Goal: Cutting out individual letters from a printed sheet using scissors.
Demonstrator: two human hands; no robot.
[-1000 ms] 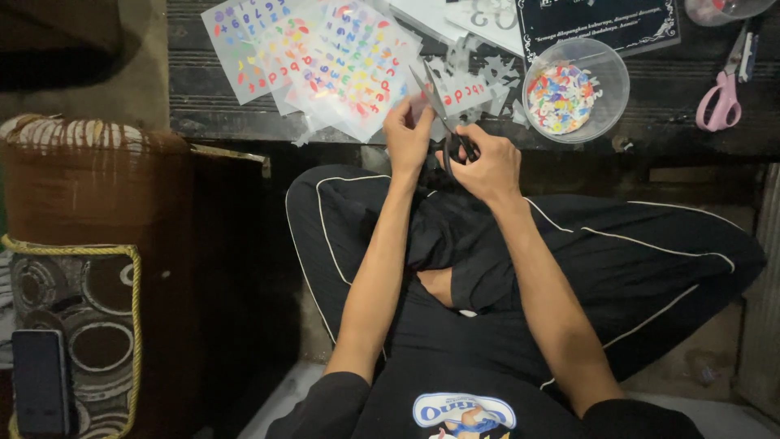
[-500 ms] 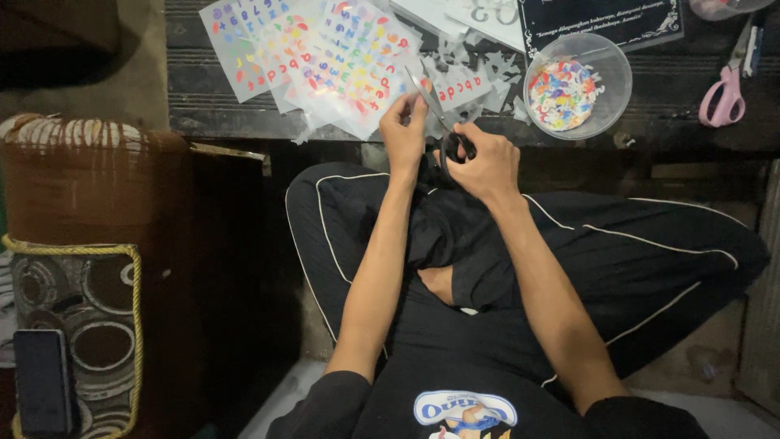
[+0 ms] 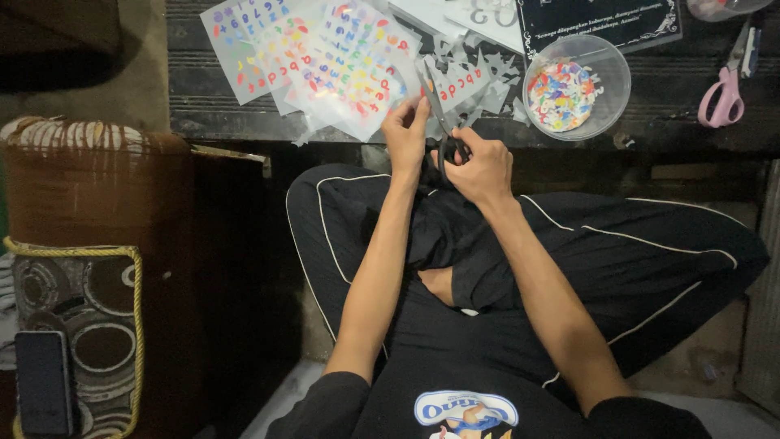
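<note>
While sitting cross-legged at a low dark table (image 3: pixel 244 122), the person is cutting sticker material. Right hand (image 3: pixel 481 167): closed through the handles of black scissors (image 3: pixel 443 122), blades pointing up and away. Left hand (image 3: pixel 406 130): fingers pinching the edge of a clear sticker sheet (image 3: pixel 357 73) printed with coloured letters, just beside the blades. Lying nearby: further letter sheets (image 3: pixel 252 45), cut strips (image 3: pixel 467 81), a clear round tub (image 3: pixel 577 85) holding coloured cut-outs, pink-handled scissors (image 3: pixel 725 85) well apart at right. Risk, judged: the blades are working close to the pinching fingertips, so a slip could nick them or slice through a letter; the flimsy sheet could buckle mid-cut.
</note>
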